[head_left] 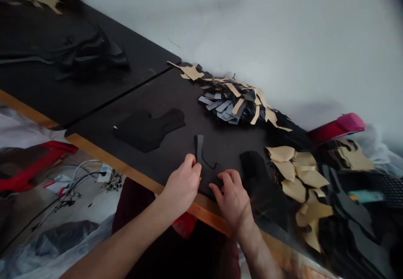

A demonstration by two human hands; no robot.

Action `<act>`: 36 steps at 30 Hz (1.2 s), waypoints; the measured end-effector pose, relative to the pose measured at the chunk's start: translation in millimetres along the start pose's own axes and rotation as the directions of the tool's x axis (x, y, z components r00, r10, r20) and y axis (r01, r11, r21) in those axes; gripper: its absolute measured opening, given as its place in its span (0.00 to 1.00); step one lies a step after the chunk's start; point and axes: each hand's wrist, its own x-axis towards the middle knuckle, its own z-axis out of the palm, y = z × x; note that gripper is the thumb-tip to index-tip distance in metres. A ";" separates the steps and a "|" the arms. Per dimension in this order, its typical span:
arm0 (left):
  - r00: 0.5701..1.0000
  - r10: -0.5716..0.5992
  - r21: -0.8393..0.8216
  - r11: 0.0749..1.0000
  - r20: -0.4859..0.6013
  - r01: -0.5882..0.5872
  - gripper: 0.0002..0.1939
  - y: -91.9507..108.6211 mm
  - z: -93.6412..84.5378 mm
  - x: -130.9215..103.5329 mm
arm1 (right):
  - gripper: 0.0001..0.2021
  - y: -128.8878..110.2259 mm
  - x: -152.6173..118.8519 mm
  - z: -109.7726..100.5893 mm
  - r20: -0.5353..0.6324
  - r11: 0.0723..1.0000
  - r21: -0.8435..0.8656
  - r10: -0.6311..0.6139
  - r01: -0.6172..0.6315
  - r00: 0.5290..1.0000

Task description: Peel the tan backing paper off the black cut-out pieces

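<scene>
My left hand (pixel 185 178) is closed, its fingers curled at the lower end of a narrow dark grey strip of sheet material (pixel 200 147) near the table's front edge. A thin, curved dark edge runs from the strip towards my right hand (pixel 232 193). The thumb and bent fingers of that hand come together at the right end of this dark piece; the exact grip is partly hidden against the black table. Beyond my left hand lies a flat, black cut shape (pixel 149 130). Right of my right hand lies a pile of black pieces (pixel 260 174).
A heap of grey and tan strips (pixel 233 102) lies along the wall. Curled tan pieces (pixel 296 168) and a pink-and-red object (pixel 340 126) are at right. The black table (pixel 100 121) has a wooden front edge. Red frame (pixel 37 168) and cables are below left.
</scene>
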 end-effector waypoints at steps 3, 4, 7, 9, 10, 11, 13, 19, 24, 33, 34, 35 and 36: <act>1.000 -0.011 0.094 0.996 0.017 0.010 0.06 7.0 -4.0 0.1 | 0.10 2.6 0.2 -3.6 0.014 0.998 -0.061 0.012 -0.011 1.000; 1.000 -0.018 0.118 0.993 0.019 0.016 0.07 9.0 -4.4 0.0 | 0.10 4.2 0.3 -4.7 0.028 0.998 -0.056 0.013 -0.011 1.000; 1.000 -0.030 0.179 0.984 0.009 0.028 0.09 13.6 -2.8 -0.4 | 0.11 9.6 0.4 -7.2 0.064 1.000 -0.001 -0.003 0.003 0.998; 1.000 -0.027 0.228 0.973 -0.007 0.028 0.09 15.5 -0.8 -0.9 | 0.12 12.2 0.3 -8.5 0.076 0.999 0.041 -0.015 0.012 0.997; 1.000 -0.022 0.248 0.968 -0.017 0.026 0.09 16.2 0.0 -1.1 | 0.12 12.9 0.2 -9.1 0.079 0.998 0.057 -0.015 0.011 0.997; 0.999 -0.017 0.261 0.965 -0.028 0.024 0.09 16.6 0.4 -1.3 | 0.13 13.1 0.1 -9.7 0.082 0.998 0.068 -0.014 0.008 0.997; 0.999 -0.016 0.265 0.964 -0.050 0.029 0.09 15.8 -0.1 -1.2 | 0.13 12.8 -0.1 -10.7 0.084 0.997 0.079 -0.013 0.006 0.996; 0.978 -0.073 0.209 0.971 -0.196 0.114 0.24 -4.8 -5.0 -8.5 | 0.12 14.6 -0.6 -8.5 0.038 0.995 0.090 -0.041 0.037 0.998; 0.940 0.059 0.053 0.998 -0.337 -0.043 0.08 -19.6 11.5 -28.6 | 0.12 15.7 -4.4 -5.8 0.048 0.997 0.061 -0.055 0.052 0.997; 0.907 0.170 -0.037 0.979 -0.385 -0.199 0.10 -23.2 28.4 -33.6 | 0.13 4.8 59.5 -15.0 -0.015 0.970 0.195 -0.145 0.145 0.989; 0.911 0.164 -0.043 0.980 -0.378 -0.194 0.10 -23.4 26.9 -33.8 | 0.13 2.8 73.7 -12.5 0.007 0.958 0.254 -0.138 0.131 0.990; 0.915 0.159 -0.048 0.981 -0.372 -0.190 0.10 -23.6 25.4 -34.0 | 0.12 0.8 87.0 -9.2 0.037 0.945 0.306 -0.133 0.116 0.990; 0.917 0.157 -0.054 0.980 -0.366 -0.189 0.10 -23.8 24.1 -34.3 | 0.11 -1.1 98.8 -5.8 0.065 0.933 0.345 -0.133 0.103 0.989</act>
